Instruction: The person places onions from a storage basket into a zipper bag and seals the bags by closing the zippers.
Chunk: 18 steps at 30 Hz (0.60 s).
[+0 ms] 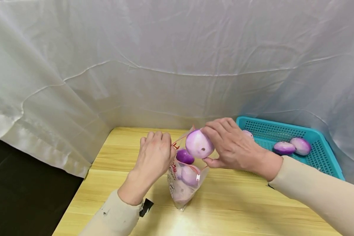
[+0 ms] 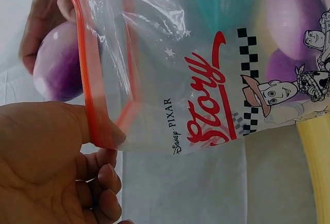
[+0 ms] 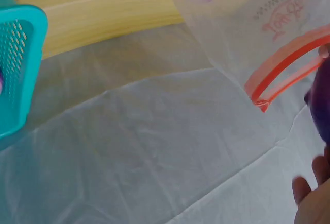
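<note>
My left hand (image 1: 154, 154) pinches the red-edged rim of a clear zip bag (image 2: 154, 54), between thumb and fingers in the left wrist view. The bag has red "Story" lettering and cartoon figures, and several purple-and-white rounded pieces (image 1: 189, 175) lie inside it. At its parted mouth, my right hand (image 1: 234, 147) grips another purple-and-white egg-shaped piece (image 1: 199, 144) with a small dark spot. Thumb below and fingers above hold this piece. In the right wrist view it shows only at the right edge, as a dark purple side (image 3: 322, 100) next to the bag's rim.
A turquoise perforated basket (image 1: 283, 124) stands at the right, behind my right forearm. Two purple-and-white pieces (image 1: 301, 146) lie together in it, and a third (image 1: 247, 133) shows partly behind my hand. Grey-white cloth (image 1: 177, 91) hangs behind the wooden table (image 1: 106, 183).
</note>
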### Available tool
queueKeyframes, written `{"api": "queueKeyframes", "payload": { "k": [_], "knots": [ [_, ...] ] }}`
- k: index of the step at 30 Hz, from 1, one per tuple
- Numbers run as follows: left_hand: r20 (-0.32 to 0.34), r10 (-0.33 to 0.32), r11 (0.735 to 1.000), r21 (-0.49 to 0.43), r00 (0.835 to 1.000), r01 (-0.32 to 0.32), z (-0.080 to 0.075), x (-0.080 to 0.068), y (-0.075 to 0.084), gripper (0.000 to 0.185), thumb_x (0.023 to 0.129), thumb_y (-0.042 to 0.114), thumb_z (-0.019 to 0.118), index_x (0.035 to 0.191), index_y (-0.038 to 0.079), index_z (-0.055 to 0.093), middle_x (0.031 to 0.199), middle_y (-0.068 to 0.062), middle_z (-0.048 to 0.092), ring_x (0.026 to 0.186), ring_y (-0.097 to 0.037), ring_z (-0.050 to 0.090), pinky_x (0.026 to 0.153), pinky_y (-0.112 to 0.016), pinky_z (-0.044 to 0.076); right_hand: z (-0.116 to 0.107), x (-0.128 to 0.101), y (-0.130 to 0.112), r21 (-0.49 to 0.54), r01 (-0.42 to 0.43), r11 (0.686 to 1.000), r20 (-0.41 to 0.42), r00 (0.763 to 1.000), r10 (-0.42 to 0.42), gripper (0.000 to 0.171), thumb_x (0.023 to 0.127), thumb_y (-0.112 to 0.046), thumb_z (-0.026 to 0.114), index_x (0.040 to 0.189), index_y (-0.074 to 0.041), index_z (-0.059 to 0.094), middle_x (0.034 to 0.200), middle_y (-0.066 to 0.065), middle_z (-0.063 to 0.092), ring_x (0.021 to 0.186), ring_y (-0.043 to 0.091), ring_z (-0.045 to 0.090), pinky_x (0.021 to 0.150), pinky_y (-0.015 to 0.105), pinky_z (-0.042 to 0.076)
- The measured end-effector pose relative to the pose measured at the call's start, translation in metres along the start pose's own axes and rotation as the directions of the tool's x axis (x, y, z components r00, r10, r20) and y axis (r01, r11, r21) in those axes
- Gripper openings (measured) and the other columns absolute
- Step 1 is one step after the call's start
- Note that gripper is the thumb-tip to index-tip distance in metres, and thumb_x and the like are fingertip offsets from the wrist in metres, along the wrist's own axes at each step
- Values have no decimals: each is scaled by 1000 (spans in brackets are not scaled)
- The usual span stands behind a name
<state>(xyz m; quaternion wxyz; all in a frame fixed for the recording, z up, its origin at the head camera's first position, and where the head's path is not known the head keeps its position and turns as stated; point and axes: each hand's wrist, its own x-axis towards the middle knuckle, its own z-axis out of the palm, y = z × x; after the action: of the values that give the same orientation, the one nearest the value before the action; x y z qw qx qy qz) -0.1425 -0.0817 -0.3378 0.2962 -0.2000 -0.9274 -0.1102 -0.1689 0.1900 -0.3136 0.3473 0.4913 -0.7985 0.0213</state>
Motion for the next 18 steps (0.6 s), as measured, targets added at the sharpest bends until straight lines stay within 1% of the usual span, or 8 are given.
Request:
{"api": "queueKeyframes", "payload": {
  "k": [4,8,11,14,18],
  "knots": [
    [6,-3,1000,-6,1000,3,-1,0,-1,18,86,10,64,74,10,52,72,-5,49,70,-29,48,62,-38,32,-2,6,2,21,53,998,129,990,-56,82,80,-55,77,137,-1,54,128,14,61,114,34,56,102,48,46],
    [7,-1,1000,-12,1000,1,-1,-1,-2,16,87,12,65,76,10,54,72,-5,51,71,-29,48,62,-39,33,-3,15,4,22,84,996,246,965,-87,88,77,-59,82,141,-4,55,134,11,63,120,32,56,103,47,46],
    [12,-1,1000,-22,1000,1,-1,-1,-2,16,86,13,66,76,10,54,73,-4,50,70,-29,48,62,-39,33,-4,21,6,-12,104,994,326,941,-95,89,75,-59,85,141,-7,56,135,8,63,119,30,55,99,46,46],
    [19,-5,1000,-26,1000,6,-1,-1,-3,17,86,13,66,75,11,53,72,-3,49,70,-28,47,62,-38,33,-3,23,6,-45,113,993,384,919,-87,86,71,-53,90,138,-9,58,131,5,66,112,28,55,93,44,45],
    [33,-17,999,-29,999,18,-2,-2,-3,17,86,12,66,75,12,53,73,-3,49,71,-28,46,63,-38,33,0,22,5,-90,112,990,442,895,-61,78,65,-48,94,126,-11,63,122,4,69,105,28,56,85,42,43]
  ]
}}
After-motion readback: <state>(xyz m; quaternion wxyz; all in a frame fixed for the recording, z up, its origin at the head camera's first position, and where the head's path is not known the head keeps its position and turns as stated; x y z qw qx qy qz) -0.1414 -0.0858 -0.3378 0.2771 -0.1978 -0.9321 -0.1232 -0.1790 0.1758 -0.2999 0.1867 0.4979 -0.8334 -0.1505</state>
